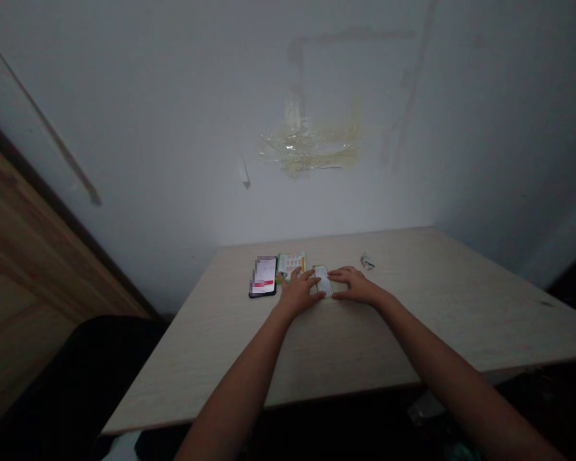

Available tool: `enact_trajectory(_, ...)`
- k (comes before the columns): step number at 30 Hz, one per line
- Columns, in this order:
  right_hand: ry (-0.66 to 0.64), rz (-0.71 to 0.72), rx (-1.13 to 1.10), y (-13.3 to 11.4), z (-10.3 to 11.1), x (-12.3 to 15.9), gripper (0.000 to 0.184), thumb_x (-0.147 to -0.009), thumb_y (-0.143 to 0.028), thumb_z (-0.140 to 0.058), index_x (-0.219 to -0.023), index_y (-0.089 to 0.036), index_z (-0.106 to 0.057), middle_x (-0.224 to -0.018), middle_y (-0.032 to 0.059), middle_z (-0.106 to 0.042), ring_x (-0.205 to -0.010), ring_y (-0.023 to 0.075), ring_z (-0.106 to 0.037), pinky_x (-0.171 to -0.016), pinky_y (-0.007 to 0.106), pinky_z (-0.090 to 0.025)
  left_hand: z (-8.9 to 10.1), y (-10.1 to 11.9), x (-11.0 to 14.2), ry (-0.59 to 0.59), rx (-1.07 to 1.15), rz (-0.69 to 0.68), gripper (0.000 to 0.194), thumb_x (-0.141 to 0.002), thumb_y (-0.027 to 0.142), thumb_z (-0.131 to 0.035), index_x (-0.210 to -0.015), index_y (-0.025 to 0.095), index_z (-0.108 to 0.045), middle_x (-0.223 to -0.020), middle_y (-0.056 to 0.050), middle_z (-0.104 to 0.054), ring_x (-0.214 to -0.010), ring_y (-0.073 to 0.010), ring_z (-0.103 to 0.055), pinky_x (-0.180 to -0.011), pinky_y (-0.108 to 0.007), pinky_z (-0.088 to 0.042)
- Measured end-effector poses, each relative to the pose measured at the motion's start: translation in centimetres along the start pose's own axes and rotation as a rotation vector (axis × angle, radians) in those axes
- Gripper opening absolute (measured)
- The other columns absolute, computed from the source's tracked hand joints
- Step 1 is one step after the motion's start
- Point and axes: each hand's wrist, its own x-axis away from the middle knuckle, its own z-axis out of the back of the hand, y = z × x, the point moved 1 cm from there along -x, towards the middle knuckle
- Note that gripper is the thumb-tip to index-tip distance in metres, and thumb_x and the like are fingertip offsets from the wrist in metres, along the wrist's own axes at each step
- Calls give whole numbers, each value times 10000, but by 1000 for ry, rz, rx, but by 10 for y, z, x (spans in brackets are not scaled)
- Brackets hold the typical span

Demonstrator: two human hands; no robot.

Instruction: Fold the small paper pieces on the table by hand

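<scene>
A small white piece of paper or card (324, 282) with fine print lies on the table between my two hands. My left hand (299, 293) rests at its left side, fingers spread, with the thumb and a fingertip on or against its edge. From the other side, my right hand (356, 285) touches the right edge with stretched fingers, its thumb apart from them near the lower corner. Partly behind my left hand is a colourful printed booklet or packet (292, 262). Whether the white piece is one sheet or several layers cannot be told.
On the pale wooden table (345, 358), a phone (264, 278) with a lit screen lies left of the booklet. A crumpled scrap (367, 261) is at the back right. Behind the table stands a wall (173, 128) with old tape; a dark chair-like shape (91, 378) is at left.
</scene>
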Motion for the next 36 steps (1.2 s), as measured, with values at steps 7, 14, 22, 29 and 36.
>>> enact_trajectory(7, 11, 24, -41, 2, -1, 1, 546, -766, -410, -740, -1288, -286, -636, -1406, 61, -569, -1312, 290, -453, -1112, 493, -328, 5, -11, -1, -50, 65, -57, 497, -811, 673, -581, -1259, 458, -610, -1442, 41, -548, -1447, -361, -252, -1078, -789, -15)
enact_trajectory(14, 40, 90, -45, -3, 0, 1, 443, -753, -394, -763, -1183, -307, -700, -1365, 48, -603, -1287, 277, -480, -1088, 492, -362, 8, -10, 1, -78, 61, -53, 566, -786, 706, -580, -1288, 446, -598, -1452, 27, -539, -1450, -363, -251, -1101, -760, 0)
enact_trajectory(22, 38, 91, -58, -3, -2, 1, 436, -754, -376, -764, -1176, -280, -706, -1334, 65, -623, -1254, 268, -509, -1082, 476, -371, 5, -11, 0, -49, 89, -76, 554, -774, 691, -606, -1259, 425, -627, -1422, 23, -568, -1431, -373, -283, -1094, -771, 26)
enact_trajectory(29, 54, 124, -83, 2, -5, 0, 402, -768, -387, -757, -1154, -280, -717, -1317, 68, -632, -1253, 262, -513, -1084, 462, -378, 6, -6, 1, -48, 81, -67, 510, -794, 670, -603, -1229, 407, -650, -1415, 3, -576, -1425, -364, -291, -1099, -760, 17)
enact_trajectory(36, 99, 110, -86, 3, -8, -1, 365, -785, -439, -742, -1106, -265, -739, -1292, 89, -634, -1236, 259, -531, -1075, 442, -389, 9, -2, 3, -21, 73, -90, 450, -864, 633, -539, -1212, 380, -670, -1390, -10, -597, -1404, -353, -328, -1111, -751, -3)
